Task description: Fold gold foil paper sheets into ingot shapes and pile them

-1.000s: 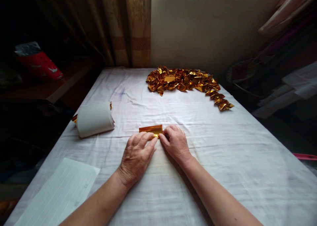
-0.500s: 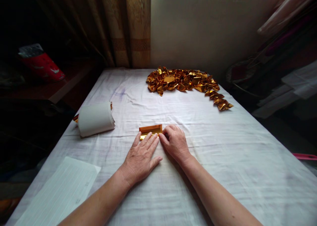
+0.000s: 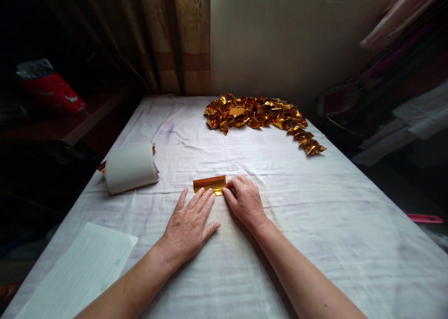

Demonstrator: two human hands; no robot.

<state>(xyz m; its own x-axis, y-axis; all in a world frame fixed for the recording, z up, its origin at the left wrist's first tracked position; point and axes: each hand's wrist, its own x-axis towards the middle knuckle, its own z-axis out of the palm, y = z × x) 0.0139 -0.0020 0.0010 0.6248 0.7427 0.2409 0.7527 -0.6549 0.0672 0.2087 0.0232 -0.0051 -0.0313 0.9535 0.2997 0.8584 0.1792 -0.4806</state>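
A small folded sheet of gold foil paper lies flat on the white cloth in front of me. My left hand is spread palm down, its middle fingertips touching the near edge of the foil paper. At the right end of the sheet, my right hand has its thumb and index finger pinched on the corner, the other fingers curled under. That pinched corner is partly hidden by the fingers.
A heap of folded gold foil pieces trails along the table's far side. On the left lie a curled stack of white-backed sheets and a lined paper sheet. A red container stands on a dark side surface.
My left hand has slid slightly toward me and to the left, uncovering more of the foil paper. My right hand keeps its pinch at the corner. The view has shifted slightly.
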